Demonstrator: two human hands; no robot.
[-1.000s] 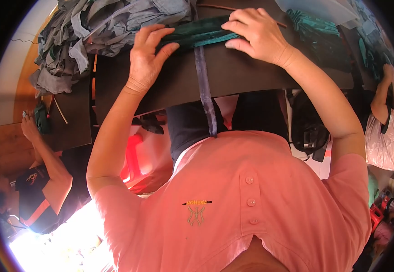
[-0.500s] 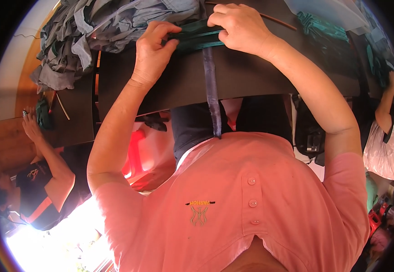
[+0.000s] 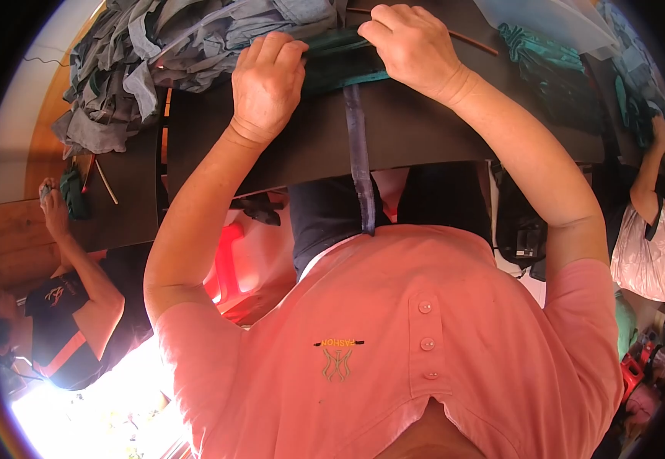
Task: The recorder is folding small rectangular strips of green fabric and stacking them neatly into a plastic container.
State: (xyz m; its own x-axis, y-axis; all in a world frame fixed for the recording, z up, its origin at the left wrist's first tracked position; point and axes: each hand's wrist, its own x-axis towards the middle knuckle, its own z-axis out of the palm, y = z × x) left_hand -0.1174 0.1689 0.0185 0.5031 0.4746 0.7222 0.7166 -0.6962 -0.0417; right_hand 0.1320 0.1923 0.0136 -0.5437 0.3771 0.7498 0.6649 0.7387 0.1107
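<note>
A folded dark green cloth lies on a dark table, close to its near edge. My left hand rests on the cloth's left end with the fingers curled over it. On the right end, my right hand grips the cloth from above. A narrow grey-blue strap hangs from under the cloth, over the table edge and down to my pink shirt. Part of the cloth is hidden under both hands.
A heap of grey garments fills the table's far left. More green cloth lies at the far right. A person in a black shirt works at the left. Another person's arm with a white bag is at the right.
Both hands and the green cloth have shifted upward and slightly apart in the picture, toward the grey heap. More of the hanging strap shows below the table edge.
</note>
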